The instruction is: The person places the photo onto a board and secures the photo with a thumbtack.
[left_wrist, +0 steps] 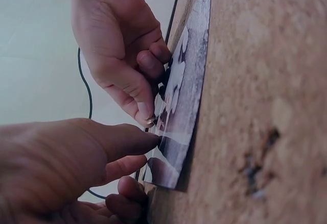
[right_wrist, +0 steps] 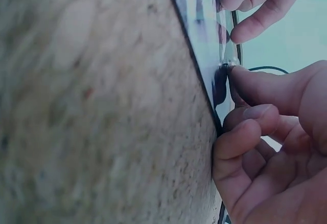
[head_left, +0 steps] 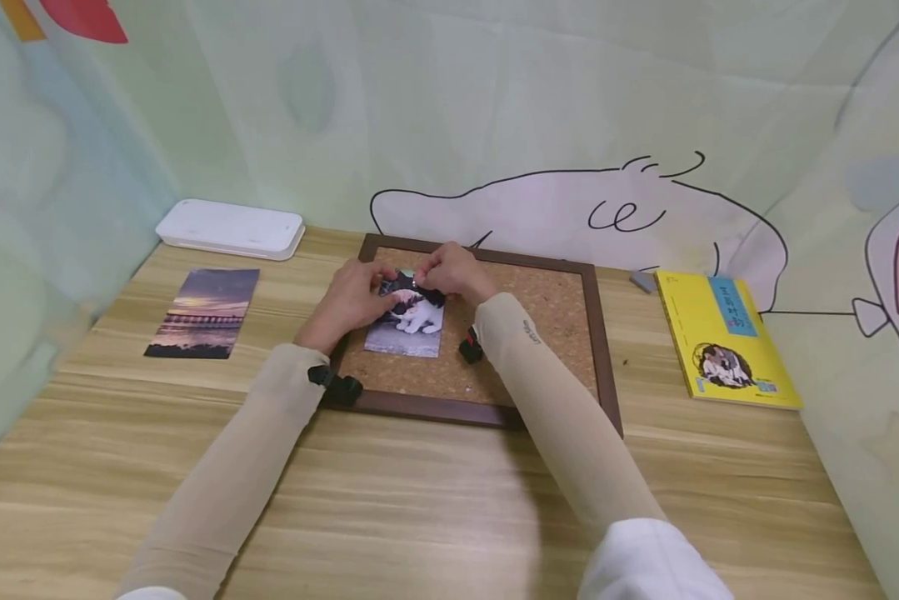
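Note:
A cat photo (head_left: 412, 329) lies on a brown-framed cork board (head_left: 546, 317). Both hands meet at its far edge. My left hand (head_left: 355, 296) presses the photo (left_wrist: 186, 91) flat with an outstretched index finger (left_wrist: 148, 141). My right hand (head_left: 452, 271) has its fingers curled, and a fingertip (right_wrist: 240, 76) pushes a small clear pin (right_wrist: 228, 60) against the photo (right_wrist: 204, 25). In the right wrist view the left hand's fingers (right_wrist: 245, 9) show just beyond the pin. The cork (right_wrist: 102, 106) fills the rest of that view.
A sunset photo (head_left: 205, 312) lies on the wooden table left of the board. Behind it sits a flat white device (head_left: 230, 227). A yellow book (head_left: 726, 342) lies at the right, with a small grey piece (head_left: 642, 281) next to it. Fabric walls close in the table.

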Demonstrator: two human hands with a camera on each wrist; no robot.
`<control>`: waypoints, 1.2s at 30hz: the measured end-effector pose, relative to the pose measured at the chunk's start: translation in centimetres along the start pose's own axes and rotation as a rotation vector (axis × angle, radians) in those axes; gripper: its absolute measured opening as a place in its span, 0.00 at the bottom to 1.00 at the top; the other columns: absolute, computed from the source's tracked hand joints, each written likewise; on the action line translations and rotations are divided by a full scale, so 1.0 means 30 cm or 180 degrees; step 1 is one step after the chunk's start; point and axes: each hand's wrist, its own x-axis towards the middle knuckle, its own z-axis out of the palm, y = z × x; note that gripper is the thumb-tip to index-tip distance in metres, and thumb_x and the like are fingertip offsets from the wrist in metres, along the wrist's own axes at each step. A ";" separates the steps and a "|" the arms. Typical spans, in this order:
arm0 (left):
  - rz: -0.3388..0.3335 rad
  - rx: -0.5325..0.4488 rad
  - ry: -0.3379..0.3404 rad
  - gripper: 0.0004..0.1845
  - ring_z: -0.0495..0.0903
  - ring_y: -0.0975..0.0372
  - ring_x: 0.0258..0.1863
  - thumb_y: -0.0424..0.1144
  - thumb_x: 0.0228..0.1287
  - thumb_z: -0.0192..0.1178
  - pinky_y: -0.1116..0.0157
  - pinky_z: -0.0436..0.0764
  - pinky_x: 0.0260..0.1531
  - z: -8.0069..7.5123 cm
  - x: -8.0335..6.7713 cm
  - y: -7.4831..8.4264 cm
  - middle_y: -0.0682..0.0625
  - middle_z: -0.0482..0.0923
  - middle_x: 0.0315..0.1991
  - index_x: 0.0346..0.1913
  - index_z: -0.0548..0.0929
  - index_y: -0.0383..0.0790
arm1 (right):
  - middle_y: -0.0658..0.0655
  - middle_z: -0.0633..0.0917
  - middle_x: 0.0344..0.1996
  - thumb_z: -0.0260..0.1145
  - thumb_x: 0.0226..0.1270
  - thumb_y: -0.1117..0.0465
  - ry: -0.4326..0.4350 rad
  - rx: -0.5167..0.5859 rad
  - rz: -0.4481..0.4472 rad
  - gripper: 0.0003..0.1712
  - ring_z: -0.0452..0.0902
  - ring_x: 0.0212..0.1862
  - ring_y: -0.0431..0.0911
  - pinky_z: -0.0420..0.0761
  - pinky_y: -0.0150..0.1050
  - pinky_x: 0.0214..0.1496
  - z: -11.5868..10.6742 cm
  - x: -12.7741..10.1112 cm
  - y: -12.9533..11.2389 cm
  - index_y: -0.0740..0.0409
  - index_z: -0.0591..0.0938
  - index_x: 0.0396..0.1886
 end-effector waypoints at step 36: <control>0.0081 -0.0062 0.0080 0.20 0.70 0.48 0.47 0.39 0.65 0.66 0.49 0.69 0.49 0.003 -0.001 -0.001 0.36 0.75 0.46 0.56 0.80 0.35 | 0.51 0.80 0.28 0.66 0.67 0.57 0.0322 0.0178 -0.0003 0.06 0.71 0.23 0.41 0.71 0.34 0.24 0.011 -0.050 0.002 0.54 0.84 0.36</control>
